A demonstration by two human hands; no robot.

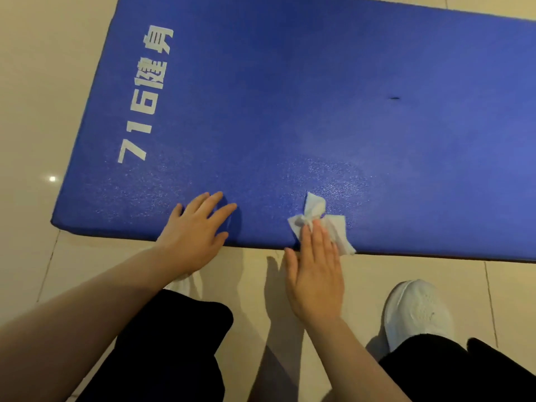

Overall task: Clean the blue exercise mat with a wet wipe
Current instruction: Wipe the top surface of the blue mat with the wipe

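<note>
The blue exercise mat (304,97) lies flat on the tiled floor, with white lettering near its left end. A crumpled white wet wipe (322,219) rests on the mat's near edge. My right hand (314,274) lies flat with its fingertips pressing on the wipe, the palm hanging over the floor. My left hand (194,230) is spread flat on the mat's near edge, to the left of the wipe, holding nothing. A damp, shiny patch (327,175) shows on the mat just beyond the wipe.
Beige floor tiles (34,111) surround the mat. My knees in black trousers (174,343) and a white shoe (414,311) are on the floor close to the mat's near edge. A small dark mark (394,98) sits on the mat at right.
</note>
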